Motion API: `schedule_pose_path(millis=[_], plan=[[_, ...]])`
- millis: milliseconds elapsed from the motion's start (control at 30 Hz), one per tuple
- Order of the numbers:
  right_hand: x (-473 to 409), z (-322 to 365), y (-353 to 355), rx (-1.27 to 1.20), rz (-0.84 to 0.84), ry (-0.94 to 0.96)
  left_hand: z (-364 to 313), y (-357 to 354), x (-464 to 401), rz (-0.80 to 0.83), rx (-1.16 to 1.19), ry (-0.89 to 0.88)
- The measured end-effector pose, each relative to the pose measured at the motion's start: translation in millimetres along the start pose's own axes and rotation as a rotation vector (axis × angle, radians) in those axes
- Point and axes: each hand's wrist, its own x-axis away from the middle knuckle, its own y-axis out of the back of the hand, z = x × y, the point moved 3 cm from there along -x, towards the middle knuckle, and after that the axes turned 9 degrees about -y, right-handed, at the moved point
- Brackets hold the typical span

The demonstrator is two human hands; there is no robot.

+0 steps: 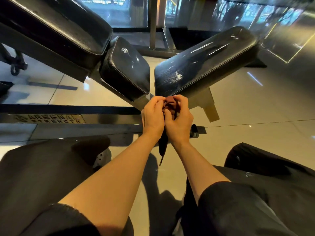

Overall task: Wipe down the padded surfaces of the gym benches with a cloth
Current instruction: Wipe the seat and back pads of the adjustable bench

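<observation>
Both of my hands hold a dark brown cloth bunched between them, just in front of two black padded benches. My left hand grips its left side and my right hand grips its right side. A tail of the cloth hangs down between my wrists. The left bench has a small seat pad and a long back pad running up to the far left. The right bench pad runs up to the far right and shows shiny streaks.
A black steel frame rail with a maker's label crosses the tiled floor on the left. A pale bench leg stands right of my hands. Glass walls and a metal post lie beyond. My dark-trousered legs fill the bottom.
</observation>
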Motion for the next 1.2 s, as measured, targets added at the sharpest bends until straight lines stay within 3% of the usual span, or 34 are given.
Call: schedule_pose_path(millis=[100,167,233,400,600,700,1000,1200], plan=[[-2.6,1.5,23.2,0.050,-0.273,0.046,4.3,-11.3,6.6,-0.042,-0.150,-0.165],[-13.8,4.3,39.1,0.034,-0.464,0.042,16.1,-10.8,7.7,-0.091,-0.200,-0.156],[-30.3,6.1,46.2,0.030,-0.540,0.015,26.3,-7.4,9.0,-0.057,-0.219,-0.127],[-26.7,-12.0,10.4,0.106,-0.344,-0.031,39.2,1.8,12.2,0.165,-0.177,-0.004],[-13.6,-19.3,-5.9,0.120,-0.167,-0.058,42.1,12.3,12.2,0.236,-0.153,0.095],[0.4,-12.2,-19.2,0.084,0.100,-0.056,30.8,23.9,14.4,0.175,-0.145,0.119],[16.6,130.4,-53.2,-0.278,0.408,0.140,-77.4,130.4,-26.6,-0.160,-0.168,-0.005],[20.7,186.4,-78.7,-0.257,0.449,0.174,-110.7,190.9,-43.5,-0.096,-0.127,-0.022]])
